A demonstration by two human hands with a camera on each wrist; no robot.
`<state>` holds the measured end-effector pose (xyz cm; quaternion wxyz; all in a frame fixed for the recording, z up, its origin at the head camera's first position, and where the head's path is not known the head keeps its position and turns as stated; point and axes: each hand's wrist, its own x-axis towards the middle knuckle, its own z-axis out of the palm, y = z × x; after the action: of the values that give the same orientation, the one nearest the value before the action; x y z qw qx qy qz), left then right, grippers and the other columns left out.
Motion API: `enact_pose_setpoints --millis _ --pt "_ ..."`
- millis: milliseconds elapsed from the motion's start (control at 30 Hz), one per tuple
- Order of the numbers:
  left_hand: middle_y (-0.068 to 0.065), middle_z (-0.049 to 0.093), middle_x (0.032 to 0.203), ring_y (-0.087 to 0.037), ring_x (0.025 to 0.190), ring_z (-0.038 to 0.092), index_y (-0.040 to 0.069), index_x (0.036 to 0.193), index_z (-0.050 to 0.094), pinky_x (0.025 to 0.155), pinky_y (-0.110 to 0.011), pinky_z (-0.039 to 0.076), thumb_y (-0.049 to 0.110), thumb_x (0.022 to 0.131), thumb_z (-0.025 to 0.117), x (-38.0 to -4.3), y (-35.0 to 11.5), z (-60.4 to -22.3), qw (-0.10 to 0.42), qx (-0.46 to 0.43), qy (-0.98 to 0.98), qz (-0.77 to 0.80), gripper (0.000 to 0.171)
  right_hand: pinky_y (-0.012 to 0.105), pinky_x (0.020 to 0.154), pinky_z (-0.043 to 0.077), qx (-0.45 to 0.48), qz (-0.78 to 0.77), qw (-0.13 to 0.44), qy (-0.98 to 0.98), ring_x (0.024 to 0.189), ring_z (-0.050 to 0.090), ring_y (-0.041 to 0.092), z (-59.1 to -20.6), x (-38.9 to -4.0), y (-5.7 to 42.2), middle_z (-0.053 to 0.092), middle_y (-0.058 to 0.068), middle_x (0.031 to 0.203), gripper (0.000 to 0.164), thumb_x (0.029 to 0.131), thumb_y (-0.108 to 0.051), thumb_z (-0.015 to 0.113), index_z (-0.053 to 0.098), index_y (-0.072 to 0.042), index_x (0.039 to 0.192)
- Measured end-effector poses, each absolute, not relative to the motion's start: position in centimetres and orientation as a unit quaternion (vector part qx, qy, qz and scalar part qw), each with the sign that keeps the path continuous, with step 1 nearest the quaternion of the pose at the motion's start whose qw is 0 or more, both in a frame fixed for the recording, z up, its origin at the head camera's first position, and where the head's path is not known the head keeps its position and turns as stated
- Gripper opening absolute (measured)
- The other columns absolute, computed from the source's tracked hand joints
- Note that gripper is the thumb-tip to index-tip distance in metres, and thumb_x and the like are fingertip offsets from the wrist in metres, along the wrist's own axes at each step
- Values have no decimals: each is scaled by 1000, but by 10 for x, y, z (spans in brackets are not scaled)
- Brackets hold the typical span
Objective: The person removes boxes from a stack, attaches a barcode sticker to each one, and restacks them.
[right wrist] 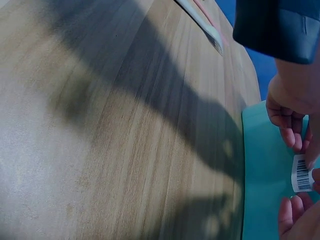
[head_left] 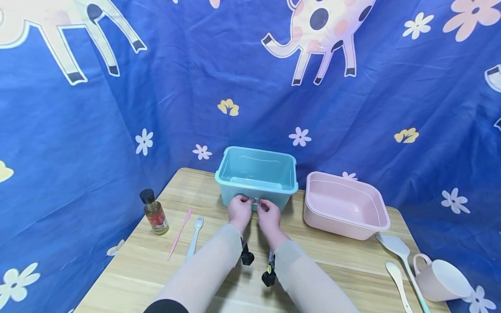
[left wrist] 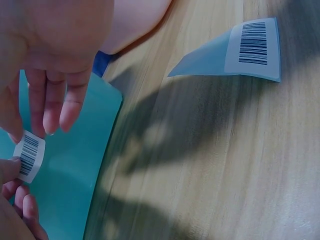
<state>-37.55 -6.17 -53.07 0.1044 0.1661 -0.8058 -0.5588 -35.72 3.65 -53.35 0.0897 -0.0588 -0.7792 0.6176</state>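
The barcode label (head_left: 256, 201) sits at the front wall of the teal bin (head_left: 232, 194), between the person's two hands, and the likeliest trouble starts right there. The left hand (head_left: 239, 209) pinches one end between thumb and finger, while the right hand (head_left: 270, 215) pinches the other, its remaining fingers loosely extended beside the bin — whether any of the label is bonded to the plastic, the pictures do not show. If the two hands pull unevenly, so small a piece could skew, crease or tear across its bars. If a fingertip lingers on the sticky face, supposing it has one, the label could cling to skin and lift at a corner. Pushing hard on the wall could slide the bin back over the wooden table (head_left: 313, 256), since neither hand braces it from behind. A second label on a blue strip (left wrist: 202, 59) shows over the tabletop near the wrists — a careless sleeve (head_left: 213, 256) could brush or crumple it
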Motion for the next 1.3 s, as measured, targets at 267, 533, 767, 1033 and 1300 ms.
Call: enact_pose_setpoints --millis 267,533,767,1033,1300 --pt "-5 66 83 -26 84 61 8 84 68 78 -40 48 24 91 72 -376 -62 -532 101 167 -807 -557 17 41 81 50 -45 586 85 -804 93 56 27 -534 -356 36 59 12 101 27 88 4 65 70 3 115" --pt "-5 66 82 -25 82 61 8 83 68 76 -40 49 23 90 73 -376 -61 -533 106 167 -807 -556 17 36 74 48 -36 550 79 -831 85 52 23 -535 -359 36 53 10 94 30 88 2 66 69 1 118" --pt "-5 66 82 -25 83 61 8 84 68 76 -39 49 24 91 72 -377 -60 -532 107 172 -804 -560 18 35 74 47 -33 555 75 -828 85 51 22 -534 -358 36 52 10 95 33 88 3 66 67 2 121" --pt "-5 66 82 -25 81 61 8 83 68 76 -40 48 24 90 73 -377 -60 -532 108 174 -803 -560 18 37 76 49 -28 550 79 -831 86 53 23 -534 -357 36 56 11 99 32 88 2 67 68 0 120" --pt "-5 67 83 -26 83 61 8 87 67 77 -40 49 26 91 72 -376 -61 -531 101 176 -803 -560 19 38 78 50 -31 555 73 -828 88 54 23 -535 -357 36 57 11 102 33 89 2 66 67 0 122"
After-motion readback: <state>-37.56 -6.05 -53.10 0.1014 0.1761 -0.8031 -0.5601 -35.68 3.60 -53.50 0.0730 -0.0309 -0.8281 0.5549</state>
